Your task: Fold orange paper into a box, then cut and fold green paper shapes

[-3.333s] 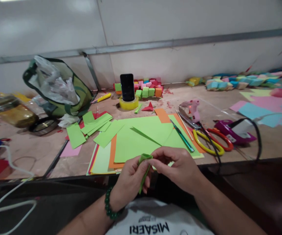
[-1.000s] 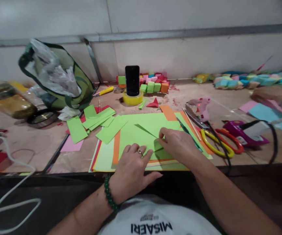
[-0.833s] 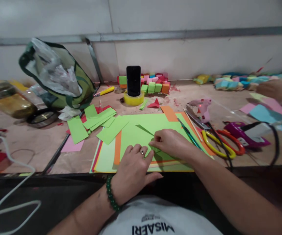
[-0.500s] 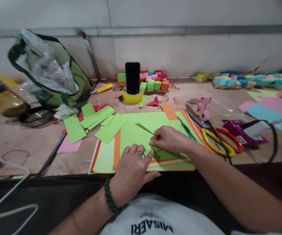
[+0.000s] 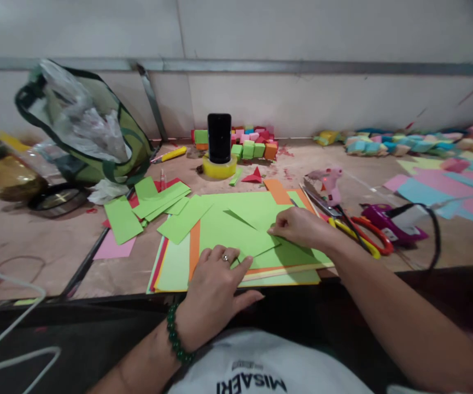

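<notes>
My left hand (image 5: 215,279) lies flat on the near part of the stacked coloured sheets (image 5: 173,268), its fingers spread and the thumb out to the side. It presses on a piece of green paper (image 5: 256,241) whose upper edge stands slightly off the green sheet below. My right hand (image 5: 299,227) is closed, thumb and fingertips pinched at the right end of that piece. The fingertips hide part of the paper's end. Further left, several cut green paper strips (image 5: 162,200) lie loosely overlapping.
A phone (image 5: 219,138) stands in a yellow tape roll (image 5: 220,167) at the back, near folded paper blocks (image 5: 255,149). On the right are a pink glue gun (image 5: 330,183), scissors (image 5: 378,232) and a purple power box (image 5: 400,227). A green bag (image 5: 113,117) leans at the left.
My right hand has moved to the right along the green paper piece, and more of the piece shows. My left hand has stayed on the sheets. The whole view has shifted slightly.
</notes>
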### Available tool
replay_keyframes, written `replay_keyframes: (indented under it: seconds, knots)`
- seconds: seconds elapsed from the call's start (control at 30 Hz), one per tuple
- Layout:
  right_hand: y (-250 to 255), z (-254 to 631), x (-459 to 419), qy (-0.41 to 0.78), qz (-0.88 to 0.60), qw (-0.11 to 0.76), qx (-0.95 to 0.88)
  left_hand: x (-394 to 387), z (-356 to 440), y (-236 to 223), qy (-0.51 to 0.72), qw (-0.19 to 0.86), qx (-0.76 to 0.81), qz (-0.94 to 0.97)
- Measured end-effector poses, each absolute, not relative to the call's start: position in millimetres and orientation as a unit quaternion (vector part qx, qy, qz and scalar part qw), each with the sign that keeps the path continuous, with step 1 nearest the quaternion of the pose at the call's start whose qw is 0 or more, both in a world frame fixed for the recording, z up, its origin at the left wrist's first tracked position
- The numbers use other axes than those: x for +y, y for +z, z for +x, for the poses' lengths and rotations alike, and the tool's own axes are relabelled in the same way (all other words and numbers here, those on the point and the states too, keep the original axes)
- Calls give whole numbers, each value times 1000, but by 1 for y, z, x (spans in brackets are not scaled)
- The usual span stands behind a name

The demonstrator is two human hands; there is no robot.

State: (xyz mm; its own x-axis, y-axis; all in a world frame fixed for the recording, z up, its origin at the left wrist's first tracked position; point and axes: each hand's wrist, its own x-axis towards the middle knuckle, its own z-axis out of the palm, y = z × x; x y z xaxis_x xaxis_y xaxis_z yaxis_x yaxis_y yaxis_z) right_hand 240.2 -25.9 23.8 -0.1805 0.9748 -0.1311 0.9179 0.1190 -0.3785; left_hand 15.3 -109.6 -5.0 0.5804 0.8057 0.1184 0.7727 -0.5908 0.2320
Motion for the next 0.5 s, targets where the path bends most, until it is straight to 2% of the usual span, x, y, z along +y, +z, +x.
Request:
replay_keyframes:
  seconds: [0.1,0.27,0.5]
  knots:
    - [29,221,-33,186,-628,87,-751,-108,17,1,90,74,444,888]
    - [20,195,-33,303,-565,52,-766,-106,21,5,70,63,450,888]
    - [10,234,-15,332,-579,43,-743,-108,16,-2,98,87,462,877]
